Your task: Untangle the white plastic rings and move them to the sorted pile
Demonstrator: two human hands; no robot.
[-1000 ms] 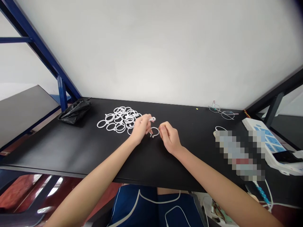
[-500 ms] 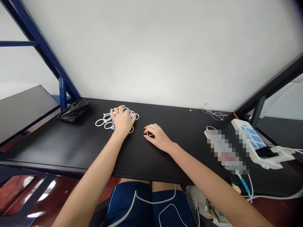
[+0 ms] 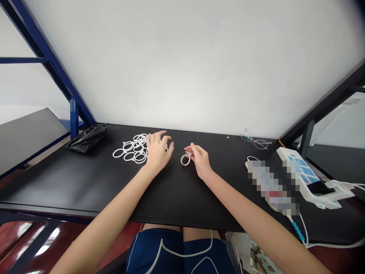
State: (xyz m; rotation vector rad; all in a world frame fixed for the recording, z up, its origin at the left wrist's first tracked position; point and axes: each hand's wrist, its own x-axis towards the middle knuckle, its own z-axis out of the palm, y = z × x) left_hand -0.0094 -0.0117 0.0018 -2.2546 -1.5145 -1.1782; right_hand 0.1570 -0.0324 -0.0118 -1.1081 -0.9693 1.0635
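Observation:
White curtain rings, each with a small knob or eyelet, lie in a loose, overlapping pile on the black table. My left hand hovers at the pile's right side with fingers spread, hiding some of the rings; I see nothing held in it. To the right, my right hand pinches a single white curtain ring by its eyelet end between thumb and fingers. That ring hangs tilted just over the tabletop, apart from the pile.
A crumpled black plastic bag lies at the back left of the black table. At the right are eyeglasses, a blurred phone on a cable, and a white power strip. A white wall stands behind.
My right hand has turned and lifted, so the ring in its fingers now shows. The left hand has moved right, off the middle of the pile, uncovering more rings.

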